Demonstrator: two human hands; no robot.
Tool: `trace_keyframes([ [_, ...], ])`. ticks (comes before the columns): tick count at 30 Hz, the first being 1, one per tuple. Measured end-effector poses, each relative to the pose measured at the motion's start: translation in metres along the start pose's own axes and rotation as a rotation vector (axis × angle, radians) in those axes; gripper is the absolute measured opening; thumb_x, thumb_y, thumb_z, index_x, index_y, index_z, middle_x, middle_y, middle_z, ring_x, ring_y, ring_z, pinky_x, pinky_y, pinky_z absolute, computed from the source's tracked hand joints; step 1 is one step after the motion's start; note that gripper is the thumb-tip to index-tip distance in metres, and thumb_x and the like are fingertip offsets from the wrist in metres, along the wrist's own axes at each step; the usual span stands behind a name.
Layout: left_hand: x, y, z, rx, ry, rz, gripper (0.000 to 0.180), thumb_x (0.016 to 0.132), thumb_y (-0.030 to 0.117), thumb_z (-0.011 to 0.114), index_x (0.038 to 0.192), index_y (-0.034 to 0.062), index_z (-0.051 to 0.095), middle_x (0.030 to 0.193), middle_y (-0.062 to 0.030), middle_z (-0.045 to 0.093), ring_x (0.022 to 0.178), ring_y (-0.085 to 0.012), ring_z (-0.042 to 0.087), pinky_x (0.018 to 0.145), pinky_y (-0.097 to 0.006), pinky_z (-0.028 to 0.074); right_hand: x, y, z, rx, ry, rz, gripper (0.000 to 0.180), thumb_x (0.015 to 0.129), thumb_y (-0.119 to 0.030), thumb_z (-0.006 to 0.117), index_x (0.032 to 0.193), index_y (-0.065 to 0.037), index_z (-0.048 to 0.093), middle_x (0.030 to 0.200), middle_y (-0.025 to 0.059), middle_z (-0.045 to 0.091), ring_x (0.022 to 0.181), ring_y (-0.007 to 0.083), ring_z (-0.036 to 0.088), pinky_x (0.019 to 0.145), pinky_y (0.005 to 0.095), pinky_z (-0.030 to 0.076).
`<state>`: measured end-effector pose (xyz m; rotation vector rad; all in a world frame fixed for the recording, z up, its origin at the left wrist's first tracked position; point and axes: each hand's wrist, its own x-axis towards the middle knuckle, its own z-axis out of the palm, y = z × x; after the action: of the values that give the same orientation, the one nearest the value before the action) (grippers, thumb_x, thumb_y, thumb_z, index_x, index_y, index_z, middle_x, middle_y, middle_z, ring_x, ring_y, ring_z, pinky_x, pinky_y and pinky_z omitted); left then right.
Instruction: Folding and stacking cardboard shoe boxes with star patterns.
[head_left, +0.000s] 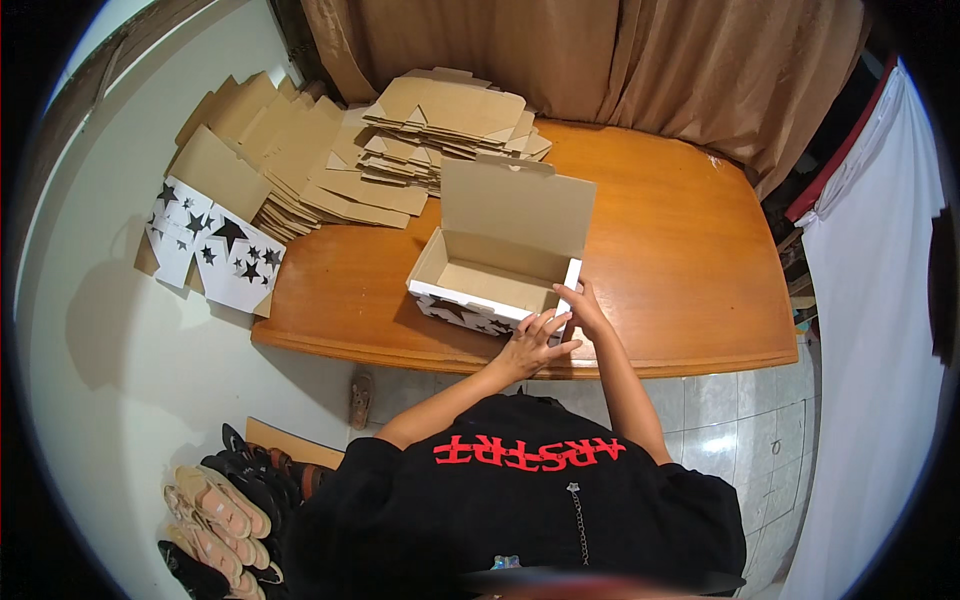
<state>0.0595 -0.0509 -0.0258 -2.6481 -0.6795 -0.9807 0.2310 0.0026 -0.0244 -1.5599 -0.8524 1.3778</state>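
Observation:
A cardboard box (455,308), white with black stars outside and plain brown inside, stands near the table's front edge. Its lid (515,205) is raised at the back, and nothing lies inside. My left hand (540,342) grips the box's near right corner, fingers bent over the top of the front wall. Against the right side wall, my right hand (585,308) has its fingers closed over the upper edge. Parts of both hands' grip are hidden by the box walls and the hands themselves.
Flat brown cardboard blanks (440,105) are piled at the table's back left. A star-printed blank (225,245) overhangs the left edge. The wooden table (690,260) has a curved rim. Brown curtains (500,50) hang behind it; several shoes (225,520) lie on the floor at lower left.

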Motion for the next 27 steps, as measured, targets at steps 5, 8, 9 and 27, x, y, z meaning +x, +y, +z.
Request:
trace_keyframes([
  [5, -0.010, -0.009, -0.007, -0.083, 0.054, -0.261, 0.057, 0.071, 0.037, 0.067, 0.123, 0.0289, 0.045, 0.135, -0.0076, 0.033, 0.126, -0.0255, 0.029, 0.100, -0.048, 0.018, 0.022, 0.037, -0.011, 0.046, 0.097, -0.172, 0.079, 0.068, -0.026, 0.077, 0.130, -0.003, 0.035, 0.120, 0.0199, 0.048, 0.099, 0.0263, 0.055, 0.076, 0.0362, 0.051],
  [8, -0.027, -0.034, -0.031, 0.025, 0.196, -0.587, 0.058, 0.074, 0.035, 0.065, 0.124, 0.0161, 0.044, 0.129, -0.0150, 0.034, 0.121, -0.0336, 0.029, 0.096, -0.052, 0.021, 0.022, 0.034, -0.019, 0.108, 0.027, -0.150, 0.076, 0.072, -0.021, 0.074, 0.132, -0.003, 0.032, 0.123, 0.0196, 0.046, 0.105, 0.0248, 0.053, 0.080, 0.0362, 0.050],
  [9, -0.035, -0.042, -0.036, 0.070, 0.213, -0.705, 0.058, 0.075, 0.033, 0.064, 0.125, 0.0133, 0.043, 0.130, -0.0169, 0.032, 0.120, -0.0354, 0.029, 0.096, -0.051, 0.021, 0.022, 0.031, -0.022, 0.125, -0.010, -0.154, 0.075, 0.073, -0.020, 0.073, 0.133, -0.003, 0.030, 0.123, 0.0194, 0.046, 0.106, 0.0251, 0.052, 0.082, 0.0364, 0.049],
  [27, -0.063, -0.066, -0.055, -0.304, 0.263, -0.873, 0.016, 0.075, 0.003, 0.067, 0.090, 0.0013, 0.060, 0.124, -0.0142, 0.046, 0.110, -0.0336, 0.052, 0.088, -0.040, 0.046, 0.050, 0.011, -0.041, -0.268, 0.217, -0.388, 0.074, 0.074, -0.025, 0.072, 0.132, 0.002, 0.035, 0.130, 0.0245, 0.041, 0.113, 0.0326, 0.049, 0.091, 0.0398, 0.044],
])
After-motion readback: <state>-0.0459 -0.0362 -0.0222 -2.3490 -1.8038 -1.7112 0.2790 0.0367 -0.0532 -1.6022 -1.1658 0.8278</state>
